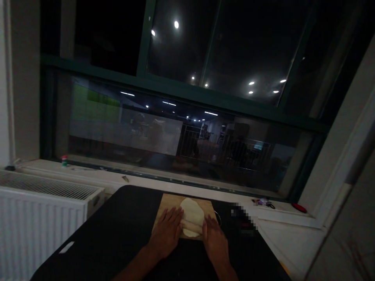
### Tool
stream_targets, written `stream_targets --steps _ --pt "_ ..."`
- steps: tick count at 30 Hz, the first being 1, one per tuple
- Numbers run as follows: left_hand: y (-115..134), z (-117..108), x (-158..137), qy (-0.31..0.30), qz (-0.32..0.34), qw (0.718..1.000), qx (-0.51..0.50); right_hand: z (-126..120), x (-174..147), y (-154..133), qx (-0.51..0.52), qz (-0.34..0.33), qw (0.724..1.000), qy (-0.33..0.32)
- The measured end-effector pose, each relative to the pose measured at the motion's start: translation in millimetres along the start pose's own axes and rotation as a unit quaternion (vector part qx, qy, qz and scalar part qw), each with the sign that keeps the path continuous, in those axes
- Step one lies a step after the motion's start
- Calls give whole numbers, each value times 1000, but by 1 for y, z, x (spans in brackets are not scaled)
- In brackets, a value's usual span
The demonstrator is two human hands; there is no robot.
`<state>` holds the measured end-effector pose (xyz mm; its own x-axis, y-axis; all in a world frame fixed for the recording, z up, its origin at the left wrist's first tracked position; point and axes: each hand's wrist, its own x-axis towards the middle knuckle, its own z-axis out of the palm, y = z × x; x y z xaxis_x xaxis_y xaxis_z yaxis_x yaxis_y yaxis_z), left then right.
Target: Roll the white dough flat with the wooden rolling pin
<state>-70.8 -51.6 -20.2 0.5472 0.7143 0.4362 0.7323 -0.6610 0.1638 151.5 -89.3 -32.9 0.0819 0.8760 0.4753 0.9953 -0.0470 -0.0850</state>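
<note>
A thin, pale sheet of dough (192, 210) lies on a wooden board (169, 201) on the black table. Across its near part runs a slim rolling pin (191, 226), with dough showing on both sides of it. My left hand (167, 231) covers the pin's left end, its fingers pointing forward over it. Over the right end rests my right hand (215, 239), fingers bent a little around it. Both palms face down, so the pin's ends are hidden.
The black table (117, 234) reaches the window sill (172, 186). A white radiator (43, 218) stands at left. Right of the board is a pixelated dark object (244, 219). On the sill are a small red-and-green container (64, 160), small items (263, 202) and a red round object (299, 207).
</note>
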Motion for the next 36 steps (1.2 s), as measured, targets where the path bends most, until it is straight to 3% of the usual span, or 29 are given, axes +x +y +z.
stream_targets --steps 6,11,16,27,31,36 --pt "-11 -6 -11 -41 31 998 -41 -8 -21 -3 57 -27 997 44" --pt "-16 -6 0 -60 31 996 -56 -15 -28 -9 101 -16 993 60" --pt "-17 -4 19 -72 40 995 -58 -2 -22 -2 21 -9 997 74" --pt "-19 20 91 -145 -73 987 -9 16 75 30 23 8 998 -49" --pt "-33 36 118 -157 -83 984 -9 14 110 25 5 54 996 -66" --pt "-52 50 148 -170 -78 982 -7 25 155 24 -14 66 996 -57"
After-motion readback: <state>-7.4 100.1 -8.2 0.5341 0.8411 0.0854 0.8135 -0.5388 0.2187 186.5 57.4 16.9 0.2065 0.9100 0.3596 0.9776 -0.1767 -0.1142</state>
